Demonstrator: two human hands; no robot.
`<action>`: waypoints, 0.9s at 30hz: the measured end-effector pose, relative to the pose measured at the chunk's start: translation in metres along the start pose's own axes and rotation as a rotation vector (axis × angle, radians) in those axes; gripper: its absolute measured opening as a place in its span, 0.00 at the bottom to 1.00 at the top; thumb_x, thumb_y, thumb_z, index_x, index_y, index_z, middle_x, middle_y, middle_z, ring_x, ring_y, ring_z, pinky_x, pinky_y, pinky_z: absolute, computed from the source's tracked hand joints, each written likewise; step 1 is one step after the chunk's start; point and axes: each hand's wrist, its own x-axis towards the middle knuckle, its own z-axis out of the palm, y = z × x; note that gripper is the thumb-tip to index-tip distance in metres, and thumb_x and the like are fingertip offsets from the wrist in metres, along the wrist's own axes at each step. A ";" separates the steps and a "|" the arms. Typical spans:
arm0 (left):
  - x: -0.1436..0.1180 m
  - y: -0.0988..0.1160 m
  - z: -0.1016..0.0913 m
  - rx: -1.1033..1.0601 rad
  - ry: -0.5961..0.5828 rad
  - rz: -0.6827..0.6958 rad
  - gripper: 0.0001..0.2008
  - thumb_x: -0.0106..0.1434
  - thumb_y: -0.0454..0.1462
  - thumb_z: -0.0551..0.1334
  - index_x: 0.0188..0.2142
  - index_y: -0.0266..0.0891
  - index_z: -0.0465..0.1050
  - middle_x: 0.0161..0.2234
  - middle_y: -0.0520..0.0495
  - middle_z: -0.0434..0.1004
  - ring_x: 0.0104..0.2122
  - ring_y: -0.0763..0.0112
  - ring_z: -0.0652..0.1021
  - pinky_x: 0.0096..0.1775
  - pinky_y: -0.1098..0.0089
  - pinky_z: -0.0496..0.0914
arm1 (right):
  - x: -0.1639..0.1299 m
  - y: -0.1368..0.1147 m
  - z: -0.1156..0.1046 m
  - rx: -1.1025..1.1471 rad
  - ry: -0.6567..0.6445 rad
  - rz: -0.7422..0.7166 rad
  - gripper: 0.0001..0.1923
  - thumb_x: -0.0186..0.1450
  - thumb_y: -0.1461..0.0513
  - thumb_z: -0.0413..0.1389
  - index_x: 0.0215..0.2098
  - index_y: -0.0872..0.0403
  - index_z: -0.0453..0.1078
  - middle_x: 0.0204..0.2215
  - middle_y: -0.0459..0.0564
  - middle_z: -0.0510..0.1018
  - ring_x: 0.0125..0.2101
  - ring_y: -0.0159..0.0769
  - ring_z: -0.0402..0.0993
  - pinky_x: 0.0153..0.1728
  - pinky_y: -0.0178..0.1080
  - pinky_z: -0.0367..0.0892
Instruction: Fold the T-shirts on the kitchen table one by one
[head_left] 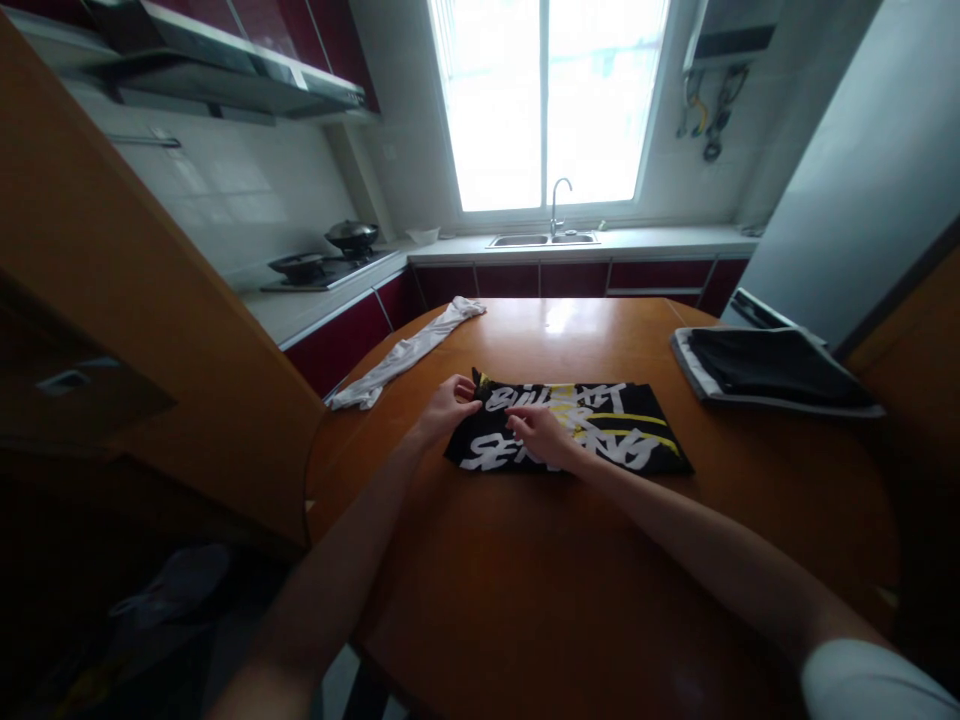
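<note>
On the desk (450, 570), under a half-curled right grip (546, 436), hold impossible to tell: a folded black printed cloth (616, 425). Looks light, soft, prone to unfolding; best taken by both ends. At the far left corner, a narrowed left grip (448, 402), apparently pinching fabric.

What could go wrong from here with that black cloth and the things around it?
The black printed cloth might crease: its far left corner sticks up beside the left hand.

The right hand is over the print, so a sideways drag could shift the layers.

The white cloth lies along the left edge of the table; a knock might send it off.
</note>
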 end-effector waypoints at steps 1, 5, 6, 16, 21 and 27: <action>-0.003 0.005 0.003 -0.032 -0.017 0.022 0.22 0.48 0.39 0.71 0.42 0.37 0.72 0.33 0.49 0.76 0.29 0.69 0.76 0.31 0.71 0.70 | 0.002 0.000 0.002 0.091 -0.024 0.058 0.16 0.68 0.60 0.53 0.49 0.53 0.77 0.33 0.47 0.82 0.27 0.32 0.76 0.28 0.33 0.71; -0.016 0.019 0.023 -0.120 -0.086 0.124 0.29 0.50 0.41 0.72 0.51 0.37 0.70 0.35 0.49 0.76 0.28 0.72 0.77 0.30 0.72 0.71 | 0.006 -0.002 0.003 0.389 -0.097 0.183 0.14 0.67 0.56 0.55 0.45 0.55 0.75 0.30 0.46 0.80 0.21 0.27 0.73 0.20 0.29 0.68; -0.018 0.019 0.030 -0.136 -0.112 0.140 0.31 0.50 0.41 0.71 0.53 0.37 0.70 0.36 0.49 0.76 0.27 0.72 0.77 0.30 0.72 0.71 | 0.007 -0.003 0.002 0.438 -0.104 0.192 0.13 0.67 0.56 0.55 0.42 0.55 0.75 0.29 0.46 0.79 0.21 0.28 0.74 0.20 0.29 0.69; -0.026 0.015 0.066 -0.581 -0.233 0.048 0.40 0.50 0.28 0.64 0.64 0.38 0.63 0.47 0.43 0.80 0.38 0.69 0.80 0.39 0.70 0.77 | 0.005 -0.003 -0.014 0.474 0.105 0.201 0.14 0.61 0.53 0.61 0.34 0.56 0.76 0.25 0.45 0.78 0.23 0.32 0.73 0.23 0.33 0.70; -0.028 0.016 0.066 -0.806 -0.281 -0.064 0.44 0.47 0.24 0.64 0.65 0.38 0.60 0.51 0.41 0.79 0.45 0.66 0.81 0.46 0.68 0.77 | 0.004 -0.007 -0.026 0.375 0.144 0.128 0.18 0.58 0.51 0.61 0.32 0.58 0.79 0.25 0.47 0.79 0.25 0.31 0.71 0.23 0.31 0.63; -0.027 0.018 0.065 -0.840 -0.284 -0.086 0.43 0.46 0.25 0.63 0.64 0.37 0.60 0.52 0.39 0.79 0.43 0.67 0.81 0.48 0.66 0.76 | 0.005 -0.008 -0.033 0.343 0.120 0.186 0.12 0.57 0.57 0.59 0.30 0.58 0.78 0.22 0.45 0.76 0.22 0.29 0.67 0.22 0.31 0.61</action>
